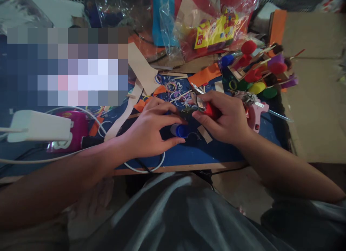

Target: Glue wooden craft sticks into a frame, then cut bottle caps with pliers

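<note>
Near the front of the blue tabletop, my left hand (154, 130) reaches in with its thumb and index finger on either side of a blue bottle cap (182, 131). The cap appears pinched between those two fingertips. My right hand (225, 115) is closed around the red handle of a metal-jawed tool that looks like pliers (200, 102), its pointed tip aimed up and left. A dark scrap sits in shadow between both hands, too dim to name. Beside the right hand rests a pink glue gun (258, 114) with a clear glue stick.
Loose rings and scraps (178, 90) litter the table beyond my hands. Coloured bottle caps on sticks (256, 76) are piled at the right, beside cardboard (313, 85). A white charger (40, 126) and cables occupy the left. Plastic bags (213, 31) lie behind. A blurred patch covers the upper left.
</note>
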`<state>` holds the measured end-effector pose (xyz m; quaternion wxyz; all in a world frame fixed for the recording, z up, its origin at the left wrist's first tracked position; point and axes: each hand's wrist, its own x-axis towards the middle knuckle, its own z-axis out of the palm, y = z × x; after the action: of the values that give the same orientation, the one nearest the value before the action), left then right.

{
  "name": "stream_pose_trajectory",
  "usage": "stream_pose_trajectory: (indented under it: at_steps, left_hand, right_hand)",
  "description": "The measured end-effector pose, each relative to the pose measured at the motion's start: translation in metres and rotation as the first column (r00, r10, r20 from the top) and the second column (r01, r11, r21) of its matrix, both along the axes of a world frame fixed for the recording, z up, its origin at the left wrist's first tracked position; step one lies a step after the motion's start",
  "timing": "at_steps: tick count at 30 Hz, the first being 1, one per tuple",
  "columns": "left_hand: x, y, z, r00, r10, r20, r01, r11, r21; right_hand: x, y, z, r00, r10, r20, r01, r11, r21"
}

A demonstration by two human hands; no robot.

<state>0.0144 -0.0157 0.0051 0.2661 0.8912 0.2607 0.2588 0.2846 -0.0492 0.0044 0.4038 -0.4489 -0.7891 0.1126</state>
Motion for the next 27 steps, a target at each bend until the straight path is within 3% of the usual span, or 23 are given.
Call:
stream_pose_trajectory:
  at_steps: [6, 27]
  left_hand:
    - [0.0007, -0.0004, 0.0052, 0.995, -0.015, -0.099, 0.011, 0.999, -0.038]
    - [0.0002, 0.0007, 0.0085, 0.985, 0.029, -0.17, -0.036, 0.999, -0.035]
  right_hand:
    - [-0.0002, 0.0004, -0.0004, 1.0, 0.01, -0.026, -0.009, 1.0, 0.013]
    - [0.0014, 0.002, -0.0053, 1.0, 0.003, -0.03, -0.002, 1.0, 0.01]
